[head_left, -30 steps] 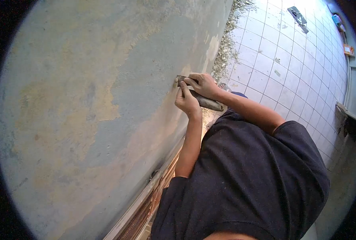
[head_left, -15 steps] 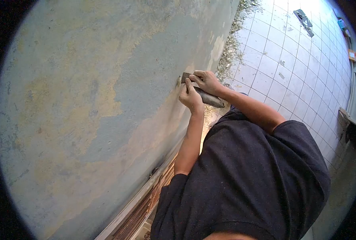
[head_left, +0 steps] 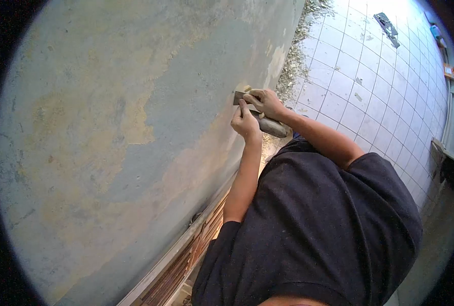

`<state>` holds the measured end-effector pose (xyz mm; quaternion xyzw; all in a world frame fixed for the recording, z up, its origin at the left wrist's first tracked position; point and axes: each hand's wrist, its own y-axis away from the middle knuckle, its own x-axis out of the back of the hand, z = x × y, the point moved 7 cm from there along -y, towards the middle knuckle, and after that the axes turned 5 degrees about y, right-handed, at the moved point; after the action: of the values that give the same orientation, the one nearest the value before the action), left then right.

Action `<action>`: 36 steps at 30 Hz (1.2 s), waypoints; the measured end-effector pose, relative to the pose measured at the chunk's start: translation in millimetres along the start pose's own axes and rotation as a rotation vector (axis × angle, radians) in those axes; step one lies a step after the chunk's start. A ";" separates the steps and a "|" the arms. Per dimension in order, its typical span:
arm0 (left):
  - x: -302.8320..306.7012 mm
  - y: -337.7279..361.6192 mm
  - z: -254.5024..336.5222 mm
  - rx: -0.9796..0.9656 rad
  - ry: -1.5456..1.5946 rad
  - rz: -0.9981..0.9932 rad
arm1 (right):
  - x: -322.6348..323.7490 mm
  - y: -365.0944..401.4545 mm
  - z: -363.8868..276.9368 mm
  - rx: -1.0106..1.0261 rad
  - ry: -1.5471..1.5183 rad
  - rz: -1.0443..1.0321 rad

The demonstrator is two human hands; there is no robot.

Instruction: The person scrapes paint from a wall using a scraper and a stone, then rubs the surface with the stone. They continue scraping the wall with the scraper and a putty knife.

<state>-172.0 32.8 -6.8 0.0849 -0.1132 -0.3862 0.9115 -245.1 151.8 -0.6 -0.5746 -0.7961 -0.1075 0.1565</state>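
Blade (head_left: 239, 98), dark and flat, is up at the wall (head_left: 186, 97), its far edge at the paint, though whether it touches cannot be told. Left hand (head_left: 245, 124) and right hand (head_left: 266, 104) are close together, both clamped on the blade, thumbs and fingers pinching it near its middle. A grey piece (head_left: 273, 127) slants away just beyond the hands; whether it belongs to the same tool is unclear. The wall is patchy, blue-green with yellowish areas. Flakes (head_left: 294, 64) lie heaped along its foot on the tiled floor (head_left: 334, 81), where a dark flat object (head_left: 386, 29) lies well apart. Long brown strips (head_left: 196, 250) sit near the left arm.
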 end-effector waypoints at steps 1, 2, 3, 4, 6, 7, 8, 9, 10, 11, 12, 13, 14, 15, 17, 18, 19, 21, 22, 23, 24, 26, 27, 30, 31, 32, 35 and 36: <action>-1.7 -3.5 -0.8 -0.007 -0.073 -0.001 | -5.2 -2.0 10.6 -0.034 0.063 -0.034; -2.9 -7.1 -0.7 -0.019 -0.062 -0.002 | -7.6 -7.0 13.0 -0.020 0.068 -0.028; -5.7 0.6 25.9 -0.072 -0.075 0.004 | -3.3 -9.5 2.5 0.024 0.067 0.021; -3.0 8.3 37.8 -0.108 -0.101 0.009 | 0.4 -5.3 -7.4 0.050 0.061 0.063; 2.3 7.6 19.7 -0.105 0.122 -0.015 | 0.1 4.3 -11.4 0.043 0.068 0.071; 2.9 3.2 18.1 -0.151 0.079 0.015 | 0.1 -0.1 -13.3 0.072 0.044 0.062; 1.2 -1.4 17.4 -0.200 0.037 0.035 | 2.2 -4.7 -15.2 0.100 0.023 0.063; 4.7 2.1 21.4 -0.200 0.034 0.036 | -0.9 -6.1 -7.0 -0.004 0.009 -0.001; 6.5 2.9 27.0 -0.202 0.028 0.034 | -4.0 -6.7 -10.0 0.007 0.007 -0.003; 4.0 1.6 32.3 -0.207 0.026 0.024 | -3.3 -8.1 -14.0 0.053 0.038 0.033; -0.4 4.4 36.5 -0.199 0.016 0.005 | 2.0 -6.6 -19.5 0.081 0.069 0.071; 5.0 7.7 43.2 -0.244 -0.039 0.047 | 0.8 -7.0 -24.5 0.087 0.111 0.060; 8.3 14.0 45.2 -0.229 -0.047 0.052 | -0.4 -1.5 -25.6 0.074 0.110 0.047; 11.0 13.5 46.7 -0.195 0.027 0.042 | -2.0 -1.6 -30.0 0.095 0.076 0.058; 8.6 7.8 40.6 -0.172 0.087 0.019 | -2.9 -5.7 -24.3 0.135 0.085 0.074; 8.9 -3.3 6.8 -0.047 0.001 -0.042 | -4.5 -5.9 -16.9 0.146 0.083 0.077; 7.3 -4.4 7.3 -0.062 -0.091 -0.027 | -6.7 -6.8 -9.6 0.110 0.102 0.059; 6.7 -1.7 13.2 -0.067 -0.179 -0.012 | -7.3 -4.8 -13.4 0.114 0.161 0.078; 10.0 4.5 32.6 -0.133 -0.102 -0.002 | -3.3 -5.9 -26.0 0.110 0.168 0.071; 17.3 12.9 47.0 -0.197 -0.032 0.015 | -0.9 -4.8 -44.5 0.174 0.140 0.083; 23.1 17.9 48.8 -0.192 -0.039 0.019 | -0.8 -2.7 -57.1 0.240 0.108 0.102; 21.8 20.4 51.8 -0.144 0.058 0.016 | 0.3 -1.2 -50.2 0.280 0.151 0.082; 21.5 14.3 39.9 -0.151 0.052 -0.014 | -5.6 -1.3 -39.2 0.255 0.217 0.056; 16.5 16.2 20.9 0.004 -0.018 -0.006 | -13.0 -1.8 -26.3 0.234 0.282 -0.016; 20.5 18.1 32.1 -0.102 0.024 0.013 | -13.7 1.1 -37.7 0.273 0.236 0.026; 20.8 23.3 32.3 -0.088 0.022 0.013 | -11.3 7.1 -44.7 0.300 0.187 0.062; 27.5 36.0 37.7 -0.026 0.106 0.091 | -9.9 9.1 -48.0 0.312 0.226 0.033; 28.7 33.5 29.4 -0.021 0.106 0.087 | -9.6 12.5 -52.0 0.380 0.238 0.032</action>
<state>-137.7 33.1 33.6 0.0908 -0.0645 -0.3424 0.9329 -223.9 129.1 44.0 -0.5306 -0.7687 -0.0202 0.3567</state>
